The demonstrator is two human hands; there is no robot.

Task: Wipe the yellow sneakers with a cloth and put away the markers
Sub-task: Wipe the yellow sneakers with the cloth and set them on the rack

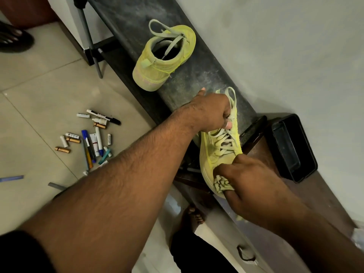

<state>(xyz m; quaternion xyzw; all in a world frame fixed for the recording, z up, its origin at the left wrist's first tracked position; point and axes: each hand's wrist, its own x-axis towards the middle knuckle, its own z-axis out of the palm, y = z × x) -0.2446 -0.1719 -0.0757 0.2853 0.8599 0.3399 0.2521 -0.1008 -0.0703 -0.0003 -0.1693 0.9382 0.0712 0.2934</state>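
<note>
Held sneaker points toe toward camera.

Left hand fingers curled gripping; right hand pinching.

A pale plaster wall fills the right side, and a long dark shelf, dusty and scuffed grey, runs along its foot, meeting a brown wooden top nearer the camera. The floor is laid with large beige tiles split by thin grout lines, glossy enough to catch a dim reflection. A grey metal leg slants down to the tiles beside the shelf's far end, with a reddish-brown panel in the top left corner; the light is low and warm.
</note>
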